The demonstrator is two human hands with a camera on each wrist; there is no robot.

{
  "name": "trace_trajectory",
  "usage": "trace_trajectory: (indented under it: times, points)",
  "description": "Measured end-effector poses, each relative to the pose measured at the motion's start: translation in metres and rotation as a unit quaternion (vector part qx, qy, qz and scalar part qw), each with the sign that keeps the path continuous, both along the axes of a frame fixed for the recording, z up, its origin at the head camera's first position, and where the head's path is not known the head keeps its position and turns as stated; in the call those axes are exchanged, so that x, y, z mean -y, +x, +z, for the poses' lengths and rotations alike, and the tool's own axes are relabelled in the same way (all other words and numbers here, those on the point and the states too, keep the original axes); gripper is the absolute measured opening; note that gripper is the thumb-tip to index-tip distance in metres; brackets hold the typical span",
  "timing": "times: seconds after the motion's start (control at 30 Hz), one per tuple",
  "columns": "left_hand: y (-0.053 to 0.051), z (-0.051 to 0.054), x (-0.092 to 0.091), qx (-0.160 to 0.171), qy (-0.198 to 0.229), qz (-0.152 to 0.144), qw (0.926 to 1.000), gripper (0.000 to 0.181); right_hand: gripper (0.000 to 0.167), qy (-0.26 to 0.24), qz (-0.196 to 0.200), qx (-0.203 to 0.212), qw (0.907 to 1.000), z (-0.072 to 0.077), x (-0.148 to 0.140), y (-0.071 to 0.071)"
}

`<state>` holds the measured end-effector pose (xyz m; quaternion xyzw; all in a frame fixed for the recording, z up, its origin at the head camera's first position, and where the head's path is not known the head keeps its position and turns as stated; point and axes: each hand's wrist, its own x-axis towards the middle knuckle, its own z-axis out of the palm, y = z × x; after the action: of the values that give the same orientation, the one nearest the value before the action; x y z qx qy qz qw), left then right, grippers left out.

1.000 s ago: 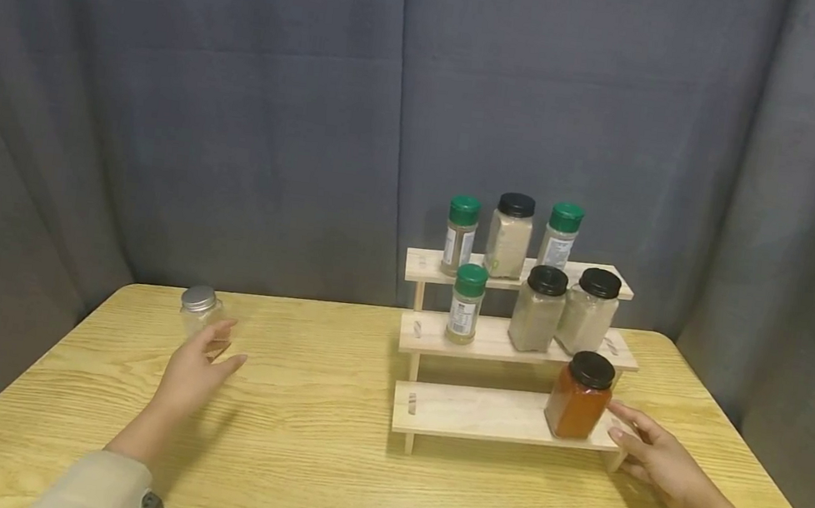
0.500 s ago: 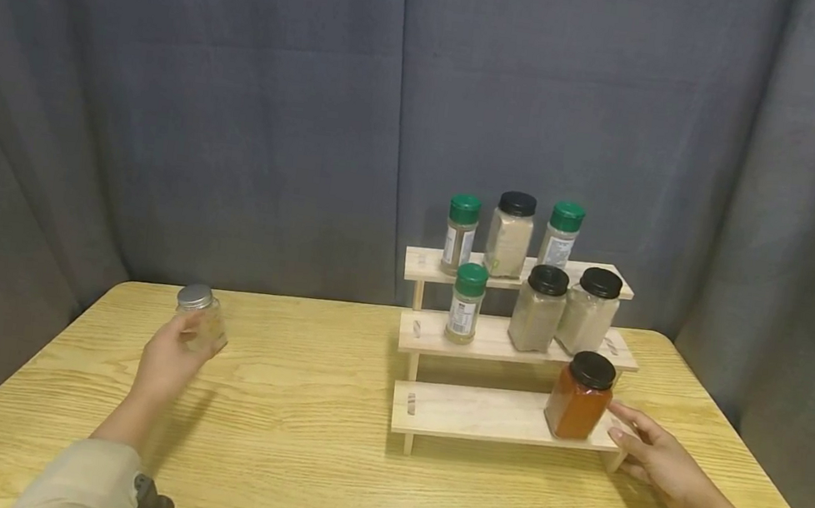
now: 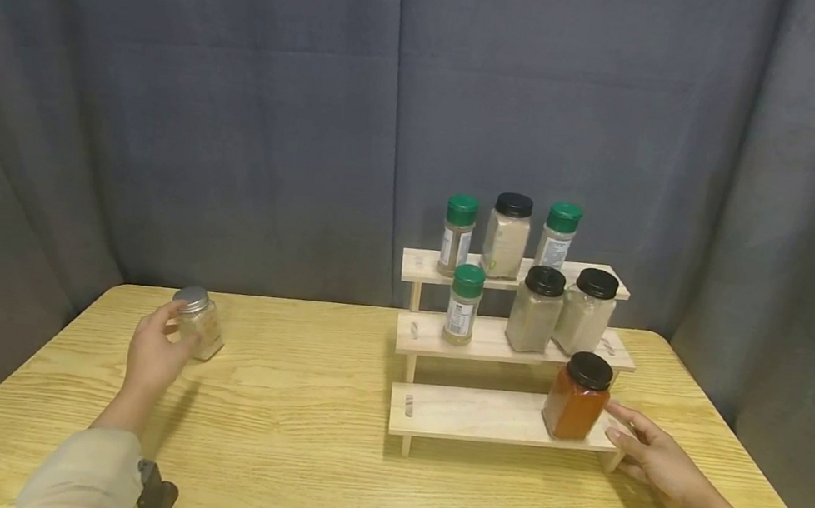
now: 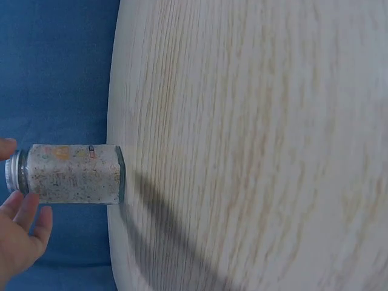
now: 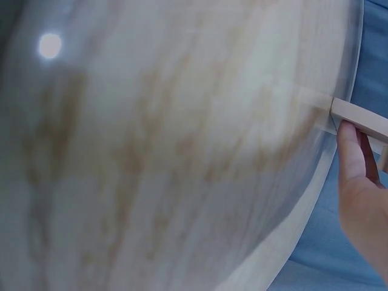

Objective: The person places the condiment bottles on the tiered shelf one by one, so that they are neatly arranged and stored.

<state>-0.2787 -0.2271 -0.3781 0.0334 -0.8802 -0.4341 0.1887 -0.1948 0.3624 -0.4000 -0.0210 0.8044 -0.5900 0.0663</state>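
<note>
A clear glass jar with a silver lid stands near the far left of the table. My left hand holds it from the left, with fingers around its upper part. In the left wrist view, pale speckled contents show inside the jar, and fingertips meet both sides of its lid. My right hand grips the right end of the three-tier wooden rack. Beside that hand, a square jar of orange-red powder with a black lid sits on the lowest shelf.
Two black-lidded jars and a green-capped bottle occupy the middle shelf. The top shelf bears another black-lidded jar between two green-capped bottles. Grey curtains surround the wooden table.
My left hand has moved left from in front of the silver-lidded jar and closed around it. The right hand stays on the rack. The head view has shifted slightly.
</note>
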Motion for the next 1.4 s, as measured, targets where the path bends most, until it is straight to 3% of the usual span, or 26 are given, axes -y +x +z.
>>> trace_trajectory:
  times: [0.3,0.57,0.77,1.1,1.4]
  points:
    - [-0.005,-0.001,0.001,0.002,0.006,0.026,0.9996,0.052,0.059,-0.001,-0.003,0.001,1.0000,-0.002,0.000,0.000]
    - [-0.014,-0.003,0.003,0.029,0.010,0.036,0.9989,0.058,0.054,-0.010,-0.001,0.009,0.9999,-0.001,0.001,-0.001]
    - [-0.021,-0.006,0.005,0.034,0.015,0.036,0.9987,0.059,0.059,0.003,-0.001,0.010,0.9999,0.000,0.001,-0.001]
    - [-0.025,-0.008,0.003,0.034,0.071,0.028,0.9965,0.058,0.060,-0.001,0.003,0.015,0.9999,0.000,0.000,-0.001]
    - [-0.030,-0.016,-0.001,0.031,0.151,0.044,0.9871,0.060,0.060,0.010,0.002,0.010,0.9999,-0.001,0.000,0.000]
